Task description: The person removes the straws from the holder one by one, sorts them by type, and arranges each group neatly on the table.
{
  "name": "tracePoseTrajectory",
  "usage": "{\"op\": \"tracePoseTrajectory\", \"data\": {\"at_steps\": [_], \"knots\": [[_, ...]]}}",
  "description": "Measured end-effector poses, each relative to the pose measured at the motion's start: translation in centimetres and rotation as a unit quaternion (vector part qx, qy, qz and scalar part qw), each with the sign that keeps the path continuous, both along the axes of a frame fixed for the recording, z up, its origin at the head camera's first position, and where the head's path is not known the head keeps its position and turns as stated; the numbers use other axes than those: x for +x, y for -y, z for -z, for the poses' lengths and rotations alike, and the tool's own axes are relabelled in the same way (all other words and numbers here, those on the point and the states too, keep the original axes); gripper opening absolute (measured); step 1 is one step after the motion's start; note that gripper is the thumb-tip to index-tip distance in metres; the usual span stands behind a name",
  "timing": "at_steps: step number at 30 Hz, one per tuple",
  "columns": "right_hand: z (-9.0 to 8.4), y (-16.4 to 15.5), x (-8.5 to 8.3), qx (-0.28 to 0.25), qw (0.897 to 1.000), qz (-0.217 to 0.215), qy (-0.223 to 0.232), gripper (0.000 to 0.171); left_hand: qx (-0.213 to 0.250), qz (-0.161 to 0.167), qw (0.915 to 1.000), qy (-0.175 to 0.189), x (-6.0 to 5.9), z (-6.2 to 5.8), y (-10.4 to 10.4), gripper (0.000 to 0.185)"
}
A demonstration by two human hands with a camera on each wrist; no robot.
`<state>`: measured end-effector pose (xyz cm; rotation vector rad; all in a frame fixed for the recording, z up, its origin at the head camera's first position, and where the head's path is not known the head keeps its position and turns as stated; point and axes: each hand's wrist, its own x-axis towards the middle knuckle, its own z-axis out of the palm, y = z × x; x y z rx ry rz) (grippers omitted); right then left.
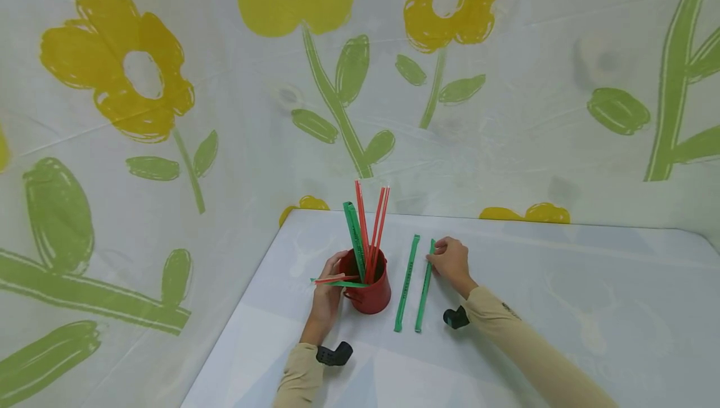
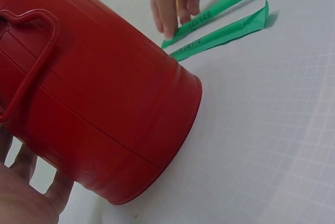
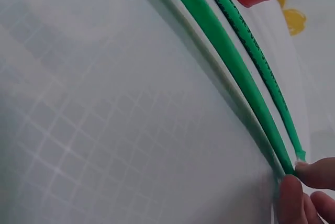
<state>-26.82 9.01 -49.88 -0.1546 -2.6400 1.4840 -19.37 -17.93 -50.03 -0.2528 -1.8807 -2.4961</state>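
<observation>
A red metal bucket [image 1: 371,292] stands on the white table [image 1: 562,283], with several red and green wrapped straws [image 1: 365,233] upright in it. My left hand [image 1: 328,295] grips the bucket's left side. A red and a green straw [image 1: 337,281] lie across its fingers. Two green straws lie flat to the right of the bucket, one nearer it [image 1: 407,283] and one further right [image 1: 424,289]. My right hand [image 1: 444,257] pinches the far end of the right-hand one. In the right wrist view its fingertips [image 3: 293,192] meet at that straw's [image 3: 225,46] tip.
A cloth backdrop printed with yellow flowers [image 1: 129,70] and green stems hangs behind and to the left of the table. The table's left edge [image 1: 236,327] runs close to my left arm. In the left wrist view the bucket [image 2: 94,98] fills the frame, its handle [image 2: 31,62] toward the camera.
</observation>
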Motion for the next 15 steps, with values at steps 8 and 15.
{"op": "tracePoseTrajectory", "data": {"at_steps": [8,15], "knots": [[-0.19,-0.37,0.1,0.018,1.0,0.006,-0.002,0.024,-0.001,0.004,1.0,-0.007,-0.03,-0.28,-0.03,0.047],[-0.2,-0.63,0.34,0.007,1.0,-0.007,-0.008,0.022,0.001,-0.002,1.0,0.002,0.12,-0.2,-0.07,0.046]]}}
